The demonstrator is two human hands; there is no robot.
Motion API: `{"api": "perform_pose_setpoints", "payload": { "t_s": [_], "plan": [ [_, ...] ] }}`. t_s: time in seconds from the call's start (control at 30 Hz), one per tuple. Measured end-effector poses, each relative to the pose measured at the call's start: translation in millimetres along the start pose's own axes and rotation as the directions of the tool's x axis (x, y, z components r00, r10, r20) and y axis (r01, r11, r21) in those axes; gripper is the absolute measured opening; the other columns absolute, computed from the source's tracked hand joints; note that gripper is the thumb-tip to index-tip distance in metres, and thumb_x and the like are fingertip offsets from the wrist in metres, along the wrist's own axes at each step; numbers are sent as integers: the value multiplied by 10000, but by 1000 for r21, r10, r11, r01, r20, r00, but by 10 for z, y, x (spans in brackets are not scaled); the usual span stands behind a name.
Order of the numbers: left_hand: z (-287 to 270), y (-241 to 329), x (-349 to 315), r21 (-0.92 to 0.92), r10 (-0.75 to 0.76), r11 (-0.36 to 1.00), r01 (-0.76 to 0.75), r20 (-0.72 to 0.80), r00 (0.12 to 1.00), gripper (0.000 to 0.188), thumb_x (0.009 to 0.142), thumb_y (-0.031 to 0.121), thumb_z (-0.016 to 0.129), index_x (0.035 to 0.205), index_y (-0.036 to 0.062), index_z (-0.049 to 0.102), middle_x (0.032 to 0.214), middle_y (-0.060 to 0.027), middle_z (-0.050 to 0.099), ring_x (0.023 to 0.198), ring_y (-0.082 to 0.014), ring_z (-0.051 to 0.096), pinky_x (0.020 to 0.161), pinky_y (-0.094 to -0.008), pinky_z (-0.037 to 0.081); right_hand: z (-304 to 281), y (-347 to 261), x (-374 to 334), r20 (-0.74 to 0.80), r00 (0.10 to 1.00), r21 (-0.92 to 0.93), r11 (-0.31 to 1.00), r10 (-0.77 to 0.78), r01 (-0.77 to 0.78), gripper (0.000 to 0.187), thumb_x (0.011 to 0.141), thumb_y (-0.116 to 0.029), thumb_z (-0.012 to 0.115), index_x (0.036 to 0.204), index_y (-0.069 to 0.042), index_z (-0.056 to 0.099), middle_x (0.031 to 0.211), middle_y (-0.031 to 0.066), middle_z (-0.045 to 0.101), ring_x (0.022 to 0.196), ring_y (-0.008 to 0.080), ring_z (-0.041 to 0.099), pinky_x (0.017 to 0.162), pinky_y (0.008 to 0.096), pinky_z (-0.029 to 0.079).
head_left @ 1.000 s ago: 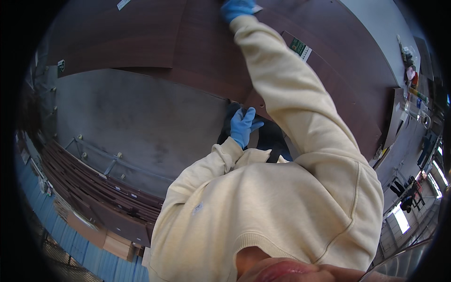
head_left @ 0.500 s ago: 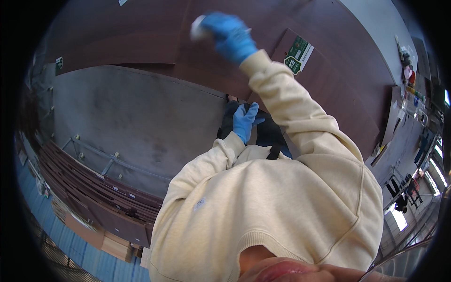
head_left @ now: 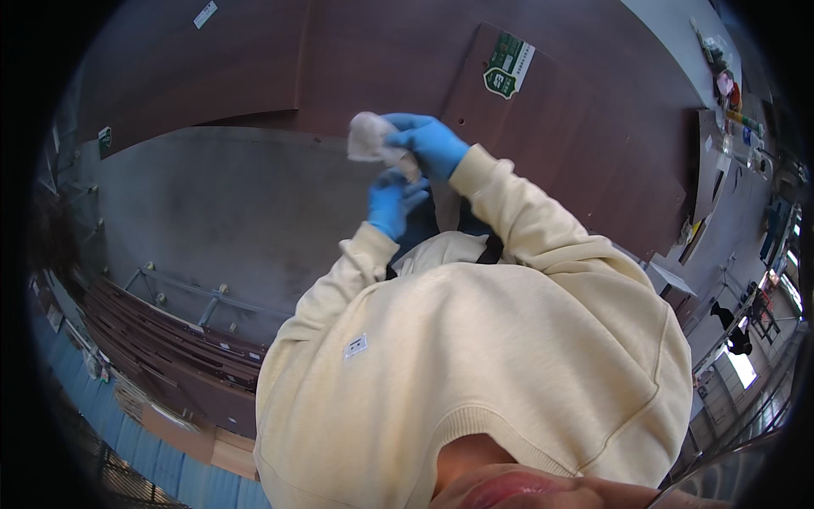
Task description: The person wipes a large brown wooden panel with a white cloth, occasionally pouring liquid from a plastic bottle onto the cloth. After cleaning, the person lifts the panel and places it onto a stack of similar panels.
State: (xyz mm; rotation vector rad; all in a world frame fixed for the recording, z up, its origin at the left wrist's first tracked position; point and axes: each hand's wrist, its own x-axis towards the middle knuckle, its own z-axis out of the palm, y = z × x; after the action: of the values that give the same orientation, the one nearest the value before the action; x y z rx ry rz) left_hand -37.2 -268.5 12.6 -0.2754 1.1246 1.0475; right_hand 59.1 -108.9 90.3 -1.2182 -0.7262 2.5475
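Note:
A crumpled whitish cloth point(head_left: 370, 138) is pinched in my right hand point(head_left: 431, 146), which wears a blue glove. The cloth trails down toward my left hand point(head_left: 389, 206), gloved in blue too. My left fingers are curled at its lower end, partly blurred. Both hands are close together in front of my body, at the near edge of a large dark brown panel point(head_left: 373, 68). On that surface, ahead and to the right, is another brown board point(head_left: 560, 127) bearing a green and white label point(head_left: 508, 66).
To the left, brown panels point(head_left: 170, 343) are stacked near a metal frame on casters point(head_left: 208, 310). Grey floor point(head_left: 229, 187) lies between stack and panel. Assorted small items point(head_left: 731, 93) are at the far right. A cardboard piece point(head_left: 178, 433) is at lower left.
My right hand has come back from over the panel with the cloth, toward my body. My left hand has risen to the left, from my lap to the cloth.

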Motion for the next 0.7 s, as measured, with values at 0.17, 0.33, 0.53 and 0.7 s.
{"api": "perform_pose_setpoints", "payload": {
  "t_s": [0.17,0.33,0.53,0.7],
  "plan": [
    [62,702,-481,546,710,644,-536,-165,685,396,1090,266,552,1419,45,574,1402,-168,618,1277,-318,613,1071,-440,501,-294,-79,-456,-17,988,274,951,154,-144,418,1011,-267,655,1332,-1,637,1107,109,709,953,177,686,858,299,582],
    [755,761,-899,606,881,-244,-757,465,89,577,1093,394,530,1502,-13,498,1512,-189,541,1382,-338,520,1184,-457,388,-337,557,-480,232,962,94,981,147,-173,346,973,-253,696,1246,-41,674,1050,67,701,866,145,652,771,307,551],
    [-981,-86,-881,283,252,937,-203,-148,956,794,1071,660,374,1545,27,450,1425,-188,607,1318,-292,573,1202,-447,375,-225,804,-969,280,944,-392,919,175,-54,374,943,-191,690,1232,43,724,1115,119,758,958,152,686,869,280,553],
    [52,40,-1273,534,102,820,-205,216,971,626,1044,399,604,1506,-5,482,1418,-152,604,1283,-266,596,1131,-408,448,-573,651,-1340,278,925,-46,965,260,-258,324,988,-222,671,1186,28,725,1092,118,744,961,155,699,867,323,564]
  ]
}}
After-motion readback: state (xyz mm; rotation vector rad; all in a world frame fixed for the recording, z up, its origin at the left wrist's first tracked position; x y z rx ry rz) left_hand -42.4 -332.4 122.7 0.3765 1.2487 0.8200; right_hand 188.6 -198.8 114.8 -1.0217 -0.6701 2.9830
